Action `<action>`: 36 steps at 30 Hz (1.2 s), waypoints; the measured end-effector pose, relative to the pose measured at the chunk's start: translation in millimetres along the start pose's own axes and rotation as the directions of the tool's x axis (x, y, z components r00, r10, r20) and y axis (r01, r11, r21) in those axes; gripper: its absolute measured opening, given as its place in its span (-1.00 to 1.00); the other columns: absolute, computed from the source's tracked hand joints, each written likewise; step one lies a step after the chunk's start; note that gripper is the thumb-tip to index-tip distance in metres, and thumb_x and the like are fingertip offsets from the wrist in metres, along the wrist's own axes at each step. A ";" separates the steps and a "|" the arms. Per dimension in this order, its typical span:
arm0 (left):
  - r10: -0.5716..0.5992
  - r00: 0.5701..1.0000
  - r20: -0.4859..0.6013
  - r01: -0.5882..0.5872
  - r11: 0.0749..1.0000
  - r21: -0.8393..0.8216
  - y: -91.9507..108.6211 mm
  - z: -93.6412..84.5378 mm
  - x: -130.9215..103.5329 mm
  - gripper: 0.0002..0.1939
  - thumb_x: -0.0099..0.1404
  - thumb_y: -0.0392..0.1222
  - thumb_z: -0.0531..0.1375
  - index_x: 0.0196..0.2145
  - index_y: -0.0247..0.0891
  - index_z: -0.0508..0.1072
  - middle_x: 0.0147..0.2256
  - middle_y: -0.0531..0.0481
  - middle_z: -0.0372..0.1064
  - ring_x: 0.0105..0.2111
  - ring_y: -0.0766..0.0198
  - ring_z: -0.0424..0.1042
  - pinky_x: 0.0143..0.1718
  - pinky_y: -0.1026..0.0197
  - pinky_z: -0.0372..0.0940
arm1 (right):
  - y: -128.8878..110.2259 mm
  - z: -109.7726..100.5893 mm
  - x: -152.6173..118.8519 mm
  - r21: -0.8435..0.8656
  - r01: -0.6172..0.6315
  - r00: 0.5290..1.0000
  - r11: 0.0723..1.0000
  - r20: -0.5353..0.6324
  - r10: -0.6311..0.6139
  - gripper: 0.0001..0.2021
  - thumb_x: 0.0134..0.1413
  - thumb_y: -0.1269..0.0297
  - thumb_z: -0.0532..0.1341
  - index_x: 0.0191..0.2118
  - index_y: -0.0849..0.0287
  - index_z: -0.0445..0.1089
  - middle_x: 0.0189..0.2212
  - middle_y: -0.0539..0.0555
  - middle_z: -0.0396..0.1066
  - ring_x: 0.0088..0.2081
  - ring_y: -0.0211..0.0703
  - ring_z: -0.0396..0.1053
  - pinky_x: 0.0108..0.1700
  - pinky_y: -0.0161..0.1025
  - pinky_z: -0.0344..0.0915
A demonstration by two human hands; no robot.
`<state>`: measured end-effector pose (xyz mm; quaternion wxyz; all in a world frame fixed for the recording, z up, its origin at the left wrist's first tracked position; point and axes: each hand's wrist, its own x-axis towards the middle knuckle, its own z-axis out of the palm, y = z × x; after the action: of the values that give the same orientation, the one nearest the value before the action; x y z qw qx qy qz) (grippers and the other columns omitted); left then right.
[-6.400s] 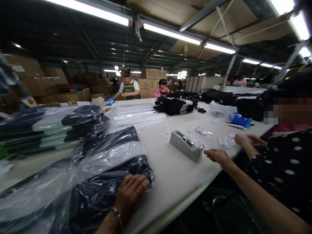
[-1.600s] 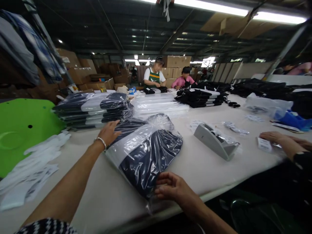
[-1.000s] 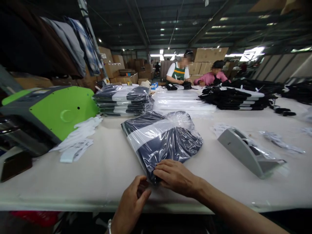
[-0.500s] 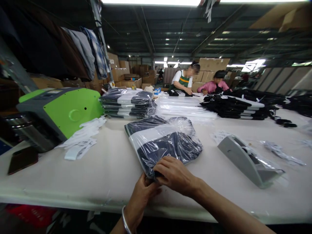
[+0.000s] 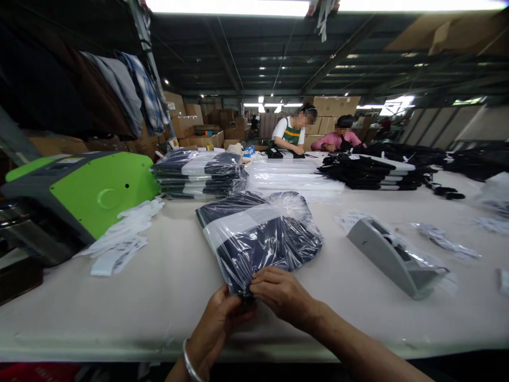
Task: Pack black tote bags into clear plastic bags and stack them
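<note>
A dark folded item with a pale band, in clear plastic, forms a bagged bundle [image 5: 258, 233] lying on the white table [image 5: 159, 302]. My left hand [image 5: 222, 315] grips its near corner from below, thumb along the edge, with some fingers hidden underneath. From above, my right hand [image 5: 280, 292] pinches the plastic at the same corner, its fingers pressed together. The two hands almost touch there. The far end of the bag is loose and crumpled.
Behind lie a stack of bagged bundles [image 5: 201, 172], clear plastic sheets [image 5: 286, 178] and black items [image 5: 369, 172]. A green machine [image 5: 107, 185] and labels [image 5: 123, 244] are left, a grey tape dispenser [image 5: 393, 254] right. Two people work across the table.
The view has shifted slightly, so most things sit further left. My right fingers have closed more tightly on the plastic at the corner, and my left hand still holds it.
</note>
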<state>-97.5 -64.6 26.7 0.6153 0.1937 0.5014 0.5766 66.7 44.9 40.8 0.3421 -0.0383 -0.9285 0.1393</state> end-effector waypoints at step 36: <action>-0.134 0.986 0.100 0.102 0.956 0.274 15.6 -20.8 0.2 -0.42 0.15 0.13 0.30 0.00 -0.26 0.30 -0.14 -0.18 0.47 -0.27 0.14 0.50 -0.24 0.10 0.38 | 55.4 -29.6 47.9 0.129 -0.549 0.601 0.825 0.748 0.283 -0.54 -0.21 0.22 0.49 -0.14 0.13 0.39 -0.31 -0.08 0.40 -0.31 -0.25 0.38 -0.34 -0.38 0.25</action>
<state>-123.0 -67.4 30.5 0.6454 0.2784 0.5481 0.4534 47.9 112.9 76.5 -0.0778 -0.1408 -0.9104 0.3813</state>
